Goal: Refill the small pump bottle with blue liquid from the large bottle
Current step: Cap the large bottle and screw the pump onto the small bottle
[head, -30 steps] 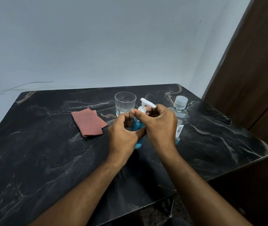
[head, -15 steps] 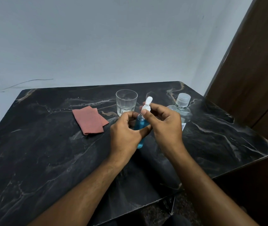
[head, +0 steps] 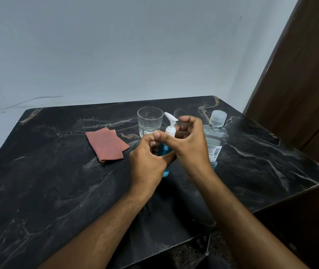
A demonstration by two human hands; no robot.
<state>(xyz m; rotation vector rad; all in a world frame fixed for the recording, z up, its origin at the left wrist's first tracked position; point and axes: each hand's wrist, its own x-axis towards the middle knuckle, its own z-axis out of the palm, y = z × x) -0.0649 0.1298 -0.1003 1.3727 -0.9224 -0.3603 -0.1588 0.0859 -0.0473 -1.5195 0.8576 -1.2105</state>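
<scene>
The small pump bottle (head: 166, 167) holds blue liquid and stands upright on the black marble table (head: 57, 191). My left hand (head: 149, 162) is wrapped around its body. My right hand (head: 190, 144) pinches the collar of its white pump head (head: 170, 124), whose nozzle points up and to the left. Behind my right hand stands the large clear bottle (head: 216, 136), capped, with a white label and a little blue liquid at its base; my hand hides much of it.
An empty clear drinking glass (head: 150, 121) stands just behind the pump bottle. A folded reddish cloth (head: 106, 144) lies to the left. A grey wall runs behind the table and a brown wooden door (head: 300, 74) rises at the right.
The pump head has turned: its nozzle pointed right, then away, and now points left. My right hand's fingers have shifted around the collar. My left hand has kept its grip.
</scene>
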